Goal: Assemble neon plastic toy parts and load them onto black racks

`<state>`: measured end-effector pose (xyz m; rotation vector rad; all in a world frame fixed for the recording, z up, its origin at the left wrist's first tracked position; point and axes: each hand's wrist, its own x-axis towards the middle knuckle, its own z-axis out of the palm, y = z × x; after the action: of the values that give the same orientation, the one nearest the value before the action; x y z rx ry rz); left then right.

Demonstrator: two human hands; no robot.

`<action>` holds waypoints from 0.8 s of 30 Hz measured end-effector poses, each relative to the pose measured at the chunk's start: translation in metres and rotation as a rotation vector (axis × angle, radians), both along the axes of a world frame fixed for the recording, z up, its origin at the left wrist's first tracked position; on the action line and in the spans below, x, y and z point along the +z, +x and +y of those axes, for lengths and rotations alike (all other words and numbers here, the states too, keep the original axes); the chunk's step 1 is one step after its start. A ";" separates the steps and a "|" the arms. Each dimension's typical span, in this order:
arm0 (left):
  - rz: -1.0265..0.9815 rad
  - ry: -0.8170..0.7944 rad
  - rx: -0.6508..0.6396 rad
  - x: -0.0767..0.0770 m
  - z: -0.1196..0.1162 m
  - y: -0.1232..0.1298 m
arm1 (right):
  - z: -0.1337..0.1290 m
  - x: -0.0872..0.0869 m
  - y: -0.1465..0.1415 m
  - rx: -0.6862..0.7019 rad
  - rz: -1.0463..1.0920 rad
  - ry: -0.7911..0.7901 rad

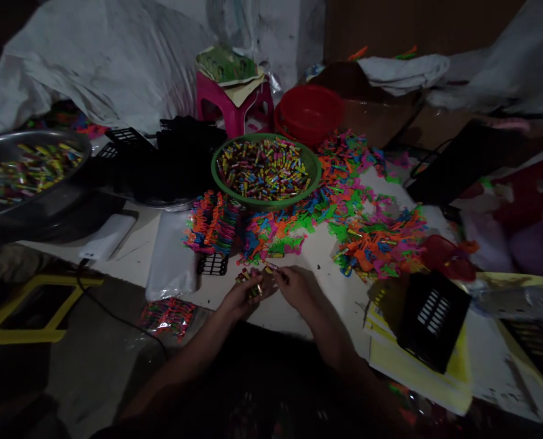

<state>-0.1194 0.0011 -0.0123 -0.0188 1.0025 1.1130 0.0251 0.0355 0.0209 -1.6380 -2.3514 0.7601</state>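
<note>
My left hand [242, 297] is cupped around several small cylinders [253, 289] with shiny, multicoloured wraps. Close beside it, my right hand [294, 288] pinches one such small cylinder [271, 268] between thumb and fingers. Just beyond the hands lies a heap of bright plastic pieces [275, 231] in orange, green, pink and blue. A green basin [266, 202] behind that heap is full of the same wrapped cylinders. To the left of the basin's front, coloured pieces stand in neat rows [211, 222], and a black grid tray [213, 264] shows below them.
Clear plastic bags [171, 256] and a white power bank [109, 236] with a cable lie at left. A metal bowl [81, 152] holds more cylinders. Black trays [454, 341] rest on yellow sheets [417, 372] at right. Red basins [312, 107] and a pink stool [234, 110] stand behind.
</note>
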 end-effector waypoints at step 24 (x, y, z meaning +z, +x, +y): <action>0.343 0.152 0.053 0.014 0.004 0.014 | 0.017 -0.059 0.077 -0.120 0.098 0.369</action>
<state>-0.1052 0.0049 0.0015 0.2769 1.2233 1.2646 0.1024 0.0525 -0.0377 -1.5263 -2.1441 0.3471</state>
